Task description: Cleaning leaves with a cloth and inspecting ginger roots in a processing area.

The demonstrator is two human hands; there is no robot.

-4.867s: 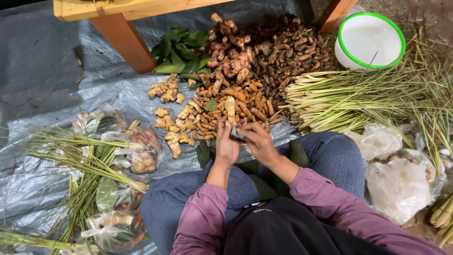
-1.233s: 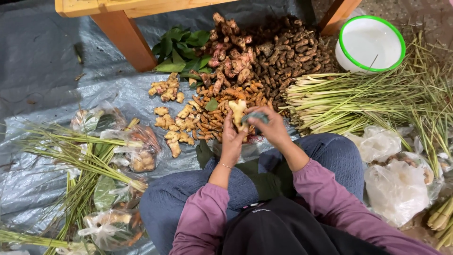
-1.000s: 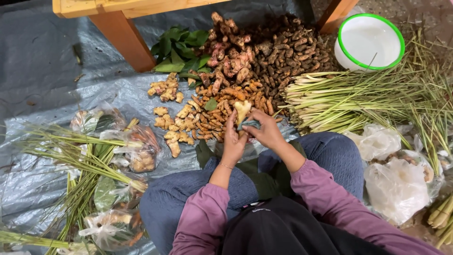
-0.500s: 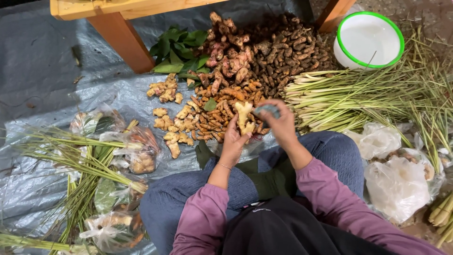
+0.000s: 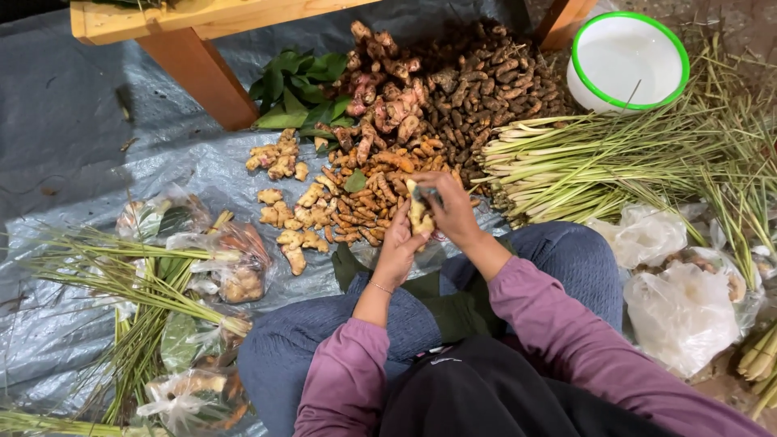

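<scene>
Over tarp (image 5: 97, 137), hands around ginger (image 5: 418, 215)

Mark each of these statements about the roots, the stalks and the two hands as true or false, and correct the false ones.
1. The left hand holds a pale ginger piece. True.
2. The white bowl with the green rim is full of roots. False: it looks empty.
3. The right hand holds a small dark tool against the ginger piece. True, though what kind of tool is unclear.
4. The lemongrass stalks lie on the wooden bench. False: they lie on the ground.
</scene>
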